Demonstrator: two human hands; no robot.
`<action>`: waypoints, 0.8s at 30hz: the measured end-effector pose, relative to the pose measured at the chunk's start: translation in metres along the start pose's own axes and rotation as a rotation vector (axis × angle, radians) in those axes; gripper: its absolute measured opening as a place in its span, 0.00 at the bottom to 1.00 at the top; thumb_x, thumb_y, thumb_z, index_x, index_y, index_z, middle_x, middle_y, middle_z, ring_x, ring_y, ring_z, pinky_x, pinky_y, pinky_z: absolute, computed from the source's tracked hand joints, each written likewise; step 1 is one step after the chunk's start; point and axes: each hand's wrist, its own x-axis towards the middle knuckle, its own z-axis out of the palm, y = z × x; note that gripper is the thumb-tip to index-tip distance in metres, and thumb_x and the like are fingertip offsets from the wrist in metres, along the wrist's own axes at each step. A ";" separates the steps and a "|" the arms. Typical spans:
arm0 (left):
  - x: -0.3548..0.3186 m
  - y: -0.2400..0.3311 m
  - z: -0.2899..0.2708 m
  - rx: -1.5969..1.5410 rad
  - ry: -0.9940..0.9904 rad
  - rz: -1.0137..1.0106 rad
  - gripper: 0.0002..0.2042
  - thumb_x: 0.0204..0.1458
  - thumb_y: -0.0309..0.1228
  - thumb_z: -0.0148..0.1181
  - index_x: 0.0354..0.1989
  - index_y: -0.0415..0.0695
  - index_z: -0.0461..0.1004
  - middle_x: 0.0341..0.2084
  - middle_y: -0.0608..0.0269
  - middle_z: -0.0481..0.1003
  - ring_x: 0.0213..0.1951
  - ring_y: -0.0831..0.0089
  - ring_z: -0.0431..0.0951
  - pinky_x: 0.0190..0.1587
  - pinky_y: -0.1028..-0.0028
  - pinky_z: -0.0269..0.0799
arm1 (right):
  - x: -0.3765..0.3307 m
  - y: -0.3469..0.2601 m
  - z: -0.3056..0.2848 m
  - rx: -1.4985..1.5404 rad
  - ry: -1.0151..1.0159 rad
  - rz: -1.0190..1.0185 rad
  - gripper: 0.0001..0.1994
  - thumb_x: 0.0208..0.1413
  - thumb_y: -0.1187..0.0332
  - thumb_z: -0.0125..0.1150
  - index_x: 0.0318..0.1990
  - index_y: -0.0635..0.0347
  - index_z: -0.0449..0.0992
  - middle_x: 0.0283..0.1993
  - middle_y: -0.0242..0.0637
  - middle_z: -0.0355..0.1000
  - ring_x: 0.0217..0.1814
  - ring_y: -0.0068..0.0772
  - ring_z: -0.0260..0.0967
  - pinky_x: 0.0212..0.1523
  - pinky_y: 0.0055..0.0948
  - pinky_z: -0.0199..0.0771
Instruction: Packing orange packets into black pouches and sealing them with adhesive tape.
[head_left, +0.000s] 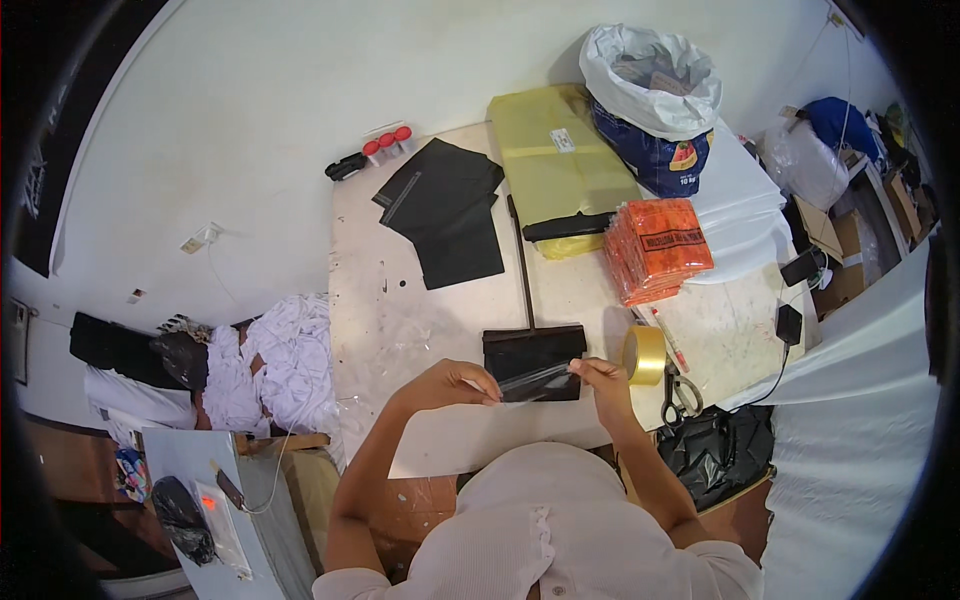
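Orange packets stack far right beside a yellow bag bearing a white label. Left hand and right hand pinch a clear, glossy film strip taut.

You're in a small packing workshop: a bench with tape roll, scissors, stacked orange bags.

Tape roll right of folded bag

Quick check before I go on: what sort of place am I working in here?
Probably a small packing or garment workroom: a worktable with stacked orange packets, black folded bags, a tape roll and scissors, plus heaped white cloth beside it.
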 end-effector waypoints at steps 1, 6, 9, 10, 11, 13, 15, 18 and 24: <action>0.001 -0.003 -0.002 0.015 0.000 0.021 0.11 0.45 0.20 0.60 0.38 0.40 0.75 0.37 0.61 0.73 0.41 0.74 0.73 0.44 0.75 0.70 | 0.001 -0.001 0.000 -0.079 0.010 0.015 0.05 0.46 0.71 0.63 0.27 0.64 0.78 0.23 0.27 0.69 0.27 0.16 0.62 0.31 0.17 0.60; -0.008 -0.007 -0.002 -0.002 0.005 -0.025 0.10 0.46 0.19 0.58 0.38 0.38 0.75 0.38 0.61 0.72 0.43 0.74 0.72 0.46 0.77 0.68 | -0.002 -0.011 0.002 -0.246 -0.012 -0.088 0.05 0.46 0.73 0.63 0.30 0.65 0.78 0.25 0.31 0.71 0.27 0.17 0.63 0.29 0.17 0.62; -0.012 -0.016 -0.004 -0.077 -0.028 -0.008 0.12 0.46 0.19 0.57 0.41 0.37 0.73 0.41 0.61 0.71 0.46 0.73 0.71 0.51 0.76 0.65 | -0.001 -0.016 0.003 -0.344 -0.064 -0.148 0.06 0.46 0.73 0.63 0.32 0.65 0.78 0.26 0.34 0.71 0.26 0.18 0.63 0.28 0.18 0.62; -0.012 -0.019 -0.005 -0.124 -0.039 0.002 0.13 0.47 0.18 0.56 0.43 0.37 0.72 0.43 0.61 0.70 0.47 0.72 0.70 0.53 0.75 0.64 | 0.000 -0.017 0.004 -0.373 -0.072 -0.166 0.06 0.46 0.73 0.63 0.32 0.65 0.78 0.26 0.34 0.72 0.26 0.18 0.63 0.28 0.19 0.62; -0.012 -0.021 -0.005 -0.172 -0.050 0.013 0.14 0.47 0.18 0.55 0.44 0.37 0.71 0.45 0.61 0.69 0.49 0.71 0.69 0.54 0.74 0.62 | 0.001 -0.018 0.005 -0.374 -0.077 -0.163 0.06 0.46 0.73 0.63 0.32 0.65 0.78 0.26 0.34 0.72 0.26 0.18 0.63 0.28 0.19 0.62; -0.012 -0.020 -0.004 -0.315 -0.048 0.006 0.14 0.48 0.19 0.55 0.45 0.37 0.70 0.45 0.61 0.69 0.49 0.71 0.69 0.55 0.74 0.61 | 0.002 -0.019 0.007 -0.396 -0.044 -0.145 0.06 0.47 0.73 0.62 0.32 0.64 0.78 0.27 0.32 0.71 0.29 0.19 0.63 0.31 0.18 0.62; -0.011 -0.021 -0.004 -0.459 -0.047 0.003 0.14 0.48 0.19 0.54 0.46 0.37 0.69 0.46 0.61 0.68 0.50 0.71 0.68 0.56 0.73 0.60 | 0.007 -0.016 0.006 -0.472 -0.045 -0.175 0.06 0.47 0.73 0.61 0.33 0.63 0.78 0.26 0.33 0.71 0.29 0.19 0.63 0.30 0.18 0.62; -0.001 -0.040 -0.006 -0.429 0.056 -0.074 0.15 0.48 0.22 0.56 0.45 0.37 0.69 0.45 0.60 0.69 0.46 0.73 0.71 0.53 0.75 0.63 | 0.010 -0.010 0.014 -0.594 -0.010 -0.278 0.05 0.47 0.72 0.61 0.32 0.61 0.79 0.24 0.35 0.69 0.27 0.21 0.63 0.28 0.20 0.62; 0.021 -0.065 -0.009 -0.204 0.338 -0.055 0.15 0.45 0.24 0.60 0.43 0.39 0.68 0.35 0.61 0.73 0.35 0.77 0.73 0.42 0.78 0.70 | 0.015 0.003 0.021 -0.743 0.073 -0.489 0.16 0.45 0.74 0.61 0.44 0.61 0.72 0.21 0.33 0.65 0.25 0.23 0.60 0.27 0.21 0.62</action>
